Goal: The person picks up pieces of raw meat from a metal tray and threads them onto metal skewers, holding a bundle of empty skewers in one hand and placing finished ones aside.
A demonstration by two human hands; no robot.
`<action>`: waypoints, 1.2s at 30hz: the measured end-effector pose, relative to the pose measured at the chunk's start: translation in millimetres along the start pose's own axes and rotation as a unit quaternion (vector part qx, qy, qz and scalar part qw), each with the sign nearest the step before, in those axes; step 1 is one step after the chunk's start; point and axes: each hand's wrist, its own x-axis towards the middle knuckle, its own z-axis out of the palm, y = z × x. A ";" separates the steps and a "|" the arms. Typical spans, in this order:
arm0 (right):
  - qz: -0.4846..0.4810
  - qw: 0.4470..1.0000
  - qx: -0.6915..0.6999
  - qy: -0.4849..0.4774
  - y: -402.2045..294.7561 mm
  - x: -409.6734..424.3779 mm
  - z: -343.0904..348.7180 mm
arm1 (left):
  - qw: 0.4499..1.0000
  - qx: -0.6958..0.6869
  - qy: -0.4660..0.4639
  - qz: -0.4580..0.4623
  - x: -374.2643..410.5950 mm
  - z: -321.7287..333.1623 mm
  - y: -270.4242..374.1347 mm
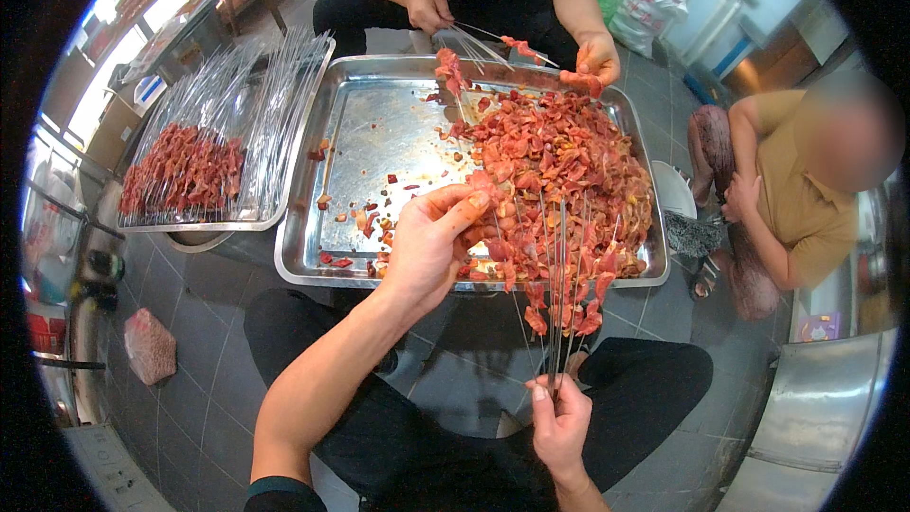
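Note:
My right hand (pixel 564 416) grips a fanned bundle of thin metal skewers (pixel 557 341) by their lower ends, tips pointing away from me. Pieces of raw red meat (pixel 534 320) are threaded on several of them. My left hand (pixel 437 238) pinches a piece of raw meat (pixel 483 181) between thumb and fingers, close to the upper end of one skewer. Both hands are at the near edge of a large steel tray (pixel 291 259). A heap of cut raw meat (pixel 561 135) fills its right part, and seasoning bits (pixel 366 220) are scattered on the left.
Across the tray, a person's hands (pixel 429 11) hold skewers and meat. At left, a second tray (pixel 274 217) holds loaded skewers (pixel 185 171) and bare ones (pixel 274 107). Another person (pixel 803 213) sits at right. A filled plastic bag (pixel 149 346) lies on the tiled floor.

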 end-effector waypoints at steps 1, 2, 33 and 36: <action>0.002 1.000 -0.005 -0.002 -1.2 -0.4 -1.2 | 1.000 0.008 -0.002 0.000 0.6 -1.0 0.3; 0.005 1.000 -0.011 -0.005 -2.3 -0.7 -2.2 | 1.000 0.011 -0.003 -0.001 1.5 -3.2 -0.5; -0.023 0.999 -0.027 0.023 -14.2 -3.5 2.2 | 0.999 0.003 -0.054 -0.007 -6.1 3.0 -13.6; -0.027 0.999 -0.019 0.027 -11.9 -1.9 3.3 | 0.999 -0.023 -0.025 -0.028 -5.8 8.5 -11.9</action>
